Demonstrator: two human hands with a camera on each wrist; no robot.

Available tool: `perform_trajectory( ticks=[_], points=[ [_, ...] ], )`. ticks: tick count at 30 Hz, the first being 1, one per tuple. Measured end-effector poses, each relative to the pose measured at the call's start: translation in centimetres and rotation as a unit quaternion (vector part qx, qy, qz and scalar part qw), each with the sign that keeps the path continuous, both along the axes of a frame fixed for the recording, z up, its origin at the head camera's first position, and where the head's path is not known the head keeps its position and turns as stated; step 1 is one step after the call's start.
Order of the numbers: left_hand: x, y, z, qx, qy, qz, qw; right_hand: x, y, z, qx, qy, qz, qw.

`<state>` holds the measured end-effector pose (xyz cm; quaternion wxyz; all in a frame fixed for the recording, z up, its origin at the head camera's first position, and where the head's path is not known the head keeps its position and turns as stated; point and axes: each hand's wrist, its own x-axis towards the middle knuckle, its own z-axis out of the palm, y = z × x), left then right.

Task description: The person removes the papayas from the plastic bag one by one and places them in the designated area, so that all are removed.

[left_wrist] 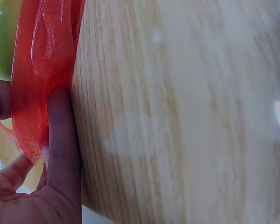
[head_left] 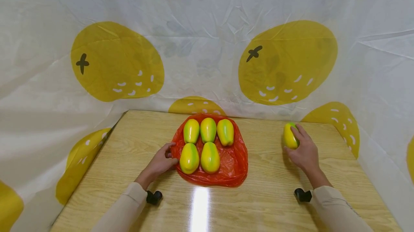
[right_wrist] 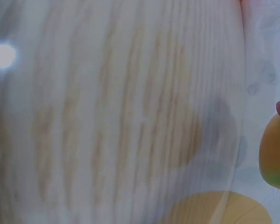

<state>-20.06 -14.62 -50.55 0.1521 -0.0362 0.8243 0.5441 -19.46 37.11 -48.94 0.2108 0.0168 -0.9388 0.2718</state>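
A pale cloth printed with big yellow shapes hangs beyond both hands, past the far edge of a wood-grain table. Between the hands, right at the left one, a red plastic bag lies spread; inside its rim, inward of the left hand, sit five fruits, three in the far row and two in the near. The left hand pinches the bag's edge, fingers on both sides of the film; the right hand, well apart from the bag, has thumb and fingers round a lone fruit. The step in hand looks to be grasping this fruit while the bag is steadied; the next move seems to call for a secure hold on the smooth skin and, if the fruit is to join the rest, a carry toward the left hand, where red plastic shows beside the near row. The lone fruit lies on the right hand's inner side, long axis running roughly near to far, greener flank toward the fingers; which end bears the stem, and whether it touches the table, I cannot tell.
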Motion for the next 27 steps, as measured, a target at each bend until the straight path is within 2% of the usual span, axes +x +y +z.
perform_trajectory(
  ticks=[15, 27],
  points=[
    [0.0, 0.0, 0.2, -0.010, -0.010, -0.004, 0.9999, -0.1, 1.3, 0.0, -0.006, -0.014, -0.007, 1.000],
    [0.3, 0.2, 0.7, -0.002, -0.001, -0.014, 0.9999, 0.2, 2.1, 0.0, -0.011, -0.012, -0.018, 1.000]
  ],
)
